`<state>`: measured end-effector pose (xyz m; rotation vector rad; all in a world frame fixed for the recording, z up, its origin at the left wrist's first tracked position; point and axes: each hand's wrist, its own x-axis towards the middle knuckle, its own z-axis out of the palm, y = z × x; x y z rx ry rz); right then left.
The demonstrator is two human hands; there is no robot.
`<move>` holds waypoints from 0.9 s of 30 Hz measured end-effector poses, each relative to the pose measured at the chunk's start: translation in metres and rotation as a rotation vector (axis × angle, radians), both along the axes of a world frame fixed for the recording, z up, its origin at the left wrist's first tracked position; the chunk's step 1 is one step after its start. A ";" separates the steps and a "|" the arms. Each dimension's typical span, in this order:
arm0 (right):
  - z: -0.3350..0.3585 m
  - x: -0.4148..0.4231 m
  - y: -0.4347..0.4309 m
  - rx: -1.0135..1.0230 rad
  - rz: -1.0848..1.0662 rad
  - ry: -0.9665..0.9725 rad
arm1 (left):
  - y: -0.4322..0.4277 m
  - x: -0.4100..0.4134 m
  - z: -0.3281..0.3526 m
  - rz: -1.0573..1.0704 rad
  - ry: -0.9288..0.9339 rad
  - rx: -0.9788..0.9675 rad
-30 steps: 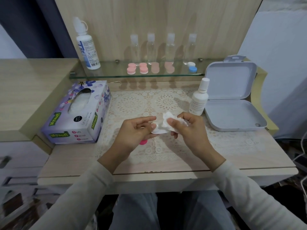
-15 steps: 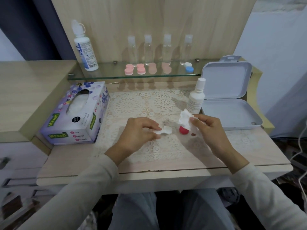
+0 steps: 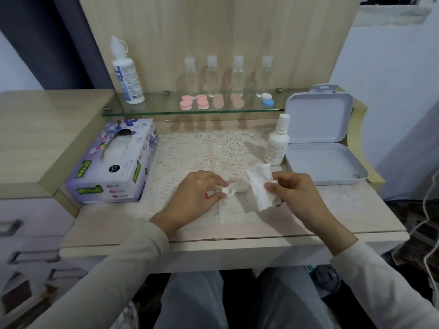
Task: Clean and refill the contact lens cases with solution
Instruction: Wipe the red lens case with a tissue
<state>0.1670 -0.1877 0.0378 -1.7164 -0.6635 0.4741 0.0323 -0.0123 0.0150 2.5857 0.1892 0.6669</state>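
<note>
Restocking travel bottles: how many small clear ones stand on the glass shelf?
4, in a row along the back of the glass shelf: leftmost bottle, second bottle, third bottle, rightmost bottle behind the blue-and-white case. None seems hidden.

A second ago the hands were pressed together around the lens case [image 3: 229,192]; now they are apart. The left hand [image 3: 197,194] pinches the small white case alone at its fingertips, and the right hand [image 3: 297,193] has drawn the tissue [image 3: 260,186] off it to the right. The tissue, bunched before, now hangs open as a longer strip. The red cap seen between the hands half a second ago no longer shows (the tissue now hangs over that spot).
</note>
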 end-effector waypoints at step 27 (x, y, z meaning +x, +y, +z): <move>-0.137 -0.303 0.169 -0.279 0.949 -0.359 | -0.015 -0.400 -0.155 1.047 0.174 -0.540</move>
